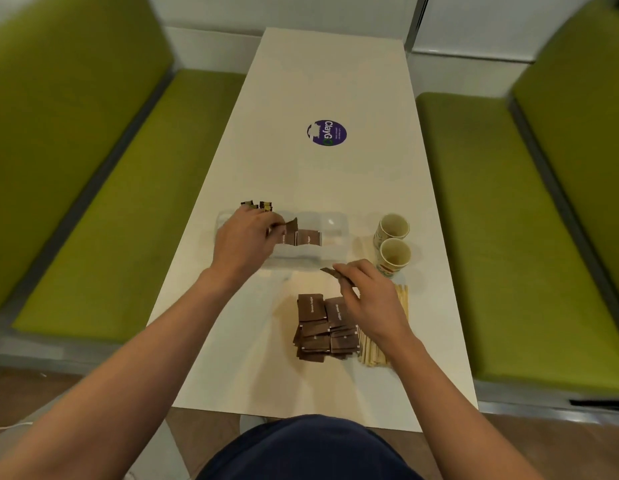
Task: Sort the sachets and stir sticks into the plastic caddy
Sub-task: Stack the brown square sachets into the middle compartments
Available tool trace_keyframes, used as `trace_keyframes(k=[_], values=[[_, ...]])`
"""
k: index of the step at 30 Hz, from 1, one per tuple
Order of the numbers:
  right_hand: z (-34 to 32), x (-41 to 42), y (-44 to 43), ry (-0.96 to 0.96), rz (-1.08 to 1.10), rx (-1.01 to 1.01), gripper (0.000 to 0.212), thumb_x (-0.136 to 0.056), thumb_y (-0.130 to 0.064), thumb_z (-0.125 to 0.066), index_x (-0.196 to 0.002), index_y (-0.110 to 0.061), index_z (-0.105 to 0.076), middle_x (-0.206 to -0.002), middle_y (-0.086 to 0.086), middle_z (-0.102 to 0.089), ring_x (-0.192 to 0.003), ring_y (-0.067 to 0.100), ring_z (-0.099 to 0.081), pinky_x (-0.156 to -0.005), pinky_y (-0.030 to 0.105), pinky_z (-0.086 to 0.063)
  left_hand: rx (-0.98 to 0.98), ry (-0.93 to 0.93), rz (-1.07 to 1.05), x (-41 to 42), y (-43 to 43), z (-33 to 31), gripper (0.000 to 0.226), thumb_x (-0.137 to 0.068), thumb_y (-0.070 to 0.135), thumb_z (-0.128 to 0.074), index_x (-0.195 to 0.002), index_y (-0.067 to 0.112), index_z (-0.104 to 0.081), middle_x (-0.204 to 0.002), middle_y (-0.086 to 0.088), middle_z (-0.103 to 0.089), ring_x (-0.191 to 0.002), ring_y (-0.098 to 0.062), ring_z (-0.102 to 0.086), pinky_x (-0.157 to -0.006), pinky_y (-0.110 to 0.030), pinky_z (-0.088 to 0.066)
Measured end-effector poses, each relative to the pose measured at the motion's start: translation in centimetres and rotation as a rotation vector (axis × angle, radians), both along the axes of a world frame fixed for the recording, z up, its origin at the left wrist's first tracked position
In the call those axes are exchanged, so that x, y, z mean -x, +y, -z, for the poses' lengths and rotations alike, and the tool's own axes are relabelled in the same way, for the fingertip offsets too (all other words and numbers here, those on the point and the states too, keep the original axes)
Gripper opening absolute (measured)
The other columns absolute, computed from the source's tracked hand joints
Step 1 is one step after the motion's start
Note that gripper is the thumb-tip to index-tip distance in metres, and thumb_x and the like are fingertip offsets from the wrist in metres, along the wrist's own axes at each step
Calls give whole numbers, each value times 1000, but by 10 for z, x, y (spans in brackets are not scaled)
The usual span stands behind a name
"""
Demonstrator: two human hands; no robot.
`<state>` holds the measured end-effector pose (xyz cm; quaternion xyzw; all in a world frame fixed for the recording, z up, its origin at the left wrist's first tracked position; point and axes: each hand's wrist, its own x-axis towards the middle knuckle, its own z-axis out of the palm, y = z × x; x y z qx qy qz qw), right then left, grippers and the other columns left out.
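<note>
A clear plastic caddy [335, 252] stands across the middle of the white table. Brown sachets [308, 237] stand in one of its middle compartments, and darker sachets [265, 205] poke up at its far left. My left hand [244, 242] reaches over the caddy's left part and pinches a brown sachet [290, 232] that hangs over the compartment. My right hand [367, 299] hovers in front of the caddy, shut on another brown sachet [330, 271]. Below it lies a loose pile of brown sachets [323, 329]. Wooden stir sticks [372, 355] lie beside the pile, partly under my right wrist.
Two paper cups [393, 245] stand right of the caddy. A round purple sticker [326, 132] marks the table's far half. Green padded benches [135, 209] run along both sides of the table. The table's near edge [301, 415] is just above my lap.
</note>
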<state>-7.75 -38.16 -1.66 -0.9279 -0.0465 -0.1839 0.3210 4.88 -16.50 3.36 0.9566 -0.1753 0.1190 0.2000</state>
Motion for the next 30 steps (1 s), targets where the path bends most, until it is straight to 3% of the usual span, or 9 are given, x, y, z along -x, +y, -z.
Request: trace_keyframes(k=[2,7,10,14,17,21,30], values=[[-7,-3,1,-33,5,-48,19,-98,-11,-67,-116,-12,-73,-104,-2,-70,-89,9,-64,-80,18,-51,-27,32,-16,-13,-2,-5,18,-98,34,-59,-106,29,-75,-90,5,-74,-98,-22,-56,-63,-31,-39],[-13,-12,-2,-40,46,-76,16,-99,-18,-67,-113,-16,-74,-105,-6,-73,-94,12,-68,-81,33,-57,-172,144,31,-37,-3,2,19,-96,30,-60,-105,28,-77,-88,1,-72,-96,-23,-56,-63,-30,-38],[-13,-20,-3,-72,78,-94,17,-98,-18,-68,-113,-16,-76,-105,-4,-68,-98,14,-65,-82,33,-55,-247,202,51,-46,-6,7,18,-94,30,-61,-102,28,-77,-88,-3,-69,-98,-23,-57,-63,-30,-39],[-16,-36,-2,-82,97,-156,17,-97,-19,-70,-112,-15,-78,-99,-2,-66,-92,15,-63,-77,34,-55,-364,191,118,-55,-12,12,18,-91,28,-67,-106,24,-76,-101,-1,-65,-104,-24,-52,-70,-35,-45],[-21,-55,2,-55,139,-122,15,-96,-26,-71,-106,-18,-78,-96,-4,-72,-89,18,-63,-76,35,-53,-326,163,122,-57,-13,17,30,-87,26,-71,-117,22,-71,-111,-2,-62,-108,-25,-50,-77,-38,-47],[-25,-86,11,-10,173,-65,15,-98,-26,-68,-106,-18,-77,-99,-4,-71,-93,21,-58,-77,23,-40,-223,98,115,-51,-7,22,27,-90,27,-67,-115,19,-73,-108,-2,-64,-103,-26,-52,-74,-34,-43],[-16,-142,16,335,55,200,29,-105,-29,-51,-118,-17,-74,-117,4,-57,-113,27,-45,-93,43,-48,-34,49,79,-15,14,28,14,-92,28,-66,-97,21,-76,-89,1,-59,-88,-23,-50,-70,-35,-45]])
